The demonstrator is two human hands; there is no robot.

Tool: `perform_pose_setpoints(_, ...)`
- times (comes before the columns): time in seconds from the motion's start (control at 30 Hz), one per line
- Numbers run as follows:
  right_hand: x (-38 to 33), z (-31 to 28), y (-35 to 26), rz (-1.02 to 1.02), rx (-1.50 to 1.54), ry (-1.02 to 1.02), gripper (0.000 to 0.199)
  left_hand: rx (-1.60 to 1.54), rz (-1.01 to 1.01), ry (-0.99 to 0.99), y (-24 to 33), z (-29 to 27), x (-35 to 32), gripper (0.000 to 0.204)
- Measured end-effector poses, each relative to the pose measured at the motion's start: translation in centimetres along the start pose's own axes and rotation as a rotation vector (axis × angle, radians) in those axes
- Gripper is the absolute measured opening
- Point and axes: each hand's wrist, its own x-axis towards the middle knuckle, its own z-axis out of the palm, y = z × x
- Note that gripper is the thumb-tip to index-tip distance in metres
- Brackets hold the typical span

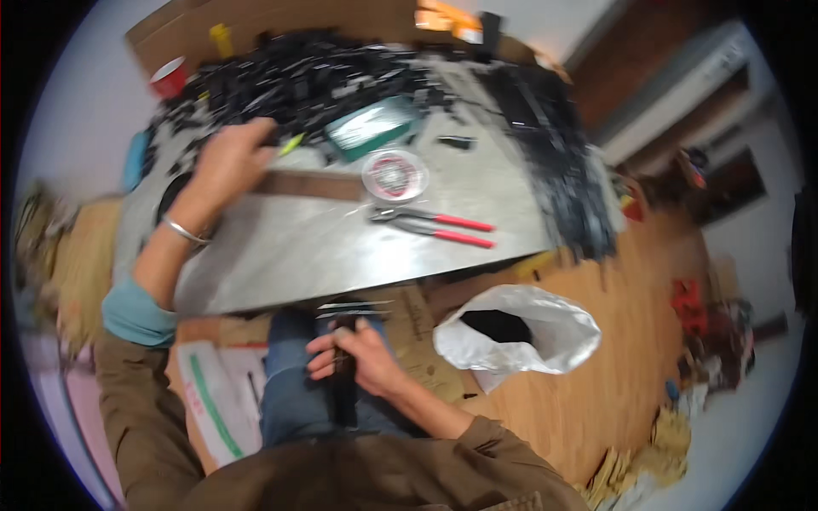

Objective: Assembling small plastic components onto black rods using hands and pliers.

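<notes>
My left hand (232,162), with a metal bangle at the wrist, is over the left side of the metal table (315,264). It is beside the pile of small black pieces (281,81); its fingertips are blurred and partly hidden, so I cannot tell whether it grips anything. Above my lap, my right hand (372,358) is closed around a dark, flat black strip (343,392). Red-handled pliers (439,230) lie near the table's front edge. Behind them are a round clear tub (394,176) and a brown flat bar (311,185).
A teal box (375,128) stands against the pile, with a red cup (169,77) at the far left. Long black strips (562,170) hang over the table's right edge. On the floor, right of my legs, an open white sack (558,332) has something black inside.
</notes>
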Motion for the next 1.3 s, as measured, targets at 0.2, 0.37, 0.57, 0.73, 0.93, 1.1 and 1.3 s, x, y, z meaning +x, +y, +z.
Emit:
perform_pose_setpoints(0.2,-1.1,2.1,-0.2,-0.089,-0.114,0.081,0.021,-0.444,0.095,-0.101,5.3,-0.6,-14.0,0.018)
perform_pose_setpoints(0.37,-1.3,4.5,0.9,-0.071,-0.215,-0.04,0.023,-1.642,-0.758,-0.394,5.0,1.7,-24.1,0.017)
perform_pose_setpoints(0.57,-1.7,7.4,2.8,-0.063,-0.347,-0.063,0.025,-2.045,-0.776,-0.019,6.2,3.4,-26.1,0.024)
perform_pose_setpoints(0.73,-2.2,8.0,3.7,-0.078,-0.397,-0.074,0.027,-1.913,-0.723,0.002,5.7,1.9,-25.5,0.027)
perform_pose_setpoints(0.93,-2.5,8.4,3.4,-0.075,-0.484,-0.096,0.027,-1.904,-0.684,0.037,5.8,2.1,-25.1,0.028)
perform_pose_setpoints(1.1,-2.3,7.9,3.1,-0.01,-0.282,-0.181,0.029,-1.937,-0.649,0.041,5.8,2.4,-24.8,0.027)
perform_pose_setpoints(1.3,-2.3,7.5,2.8,-0.05,-0.408,-0.085,0.033,-1.874,-0.692,0.005,6.4,2.0,-24.1,0.028)
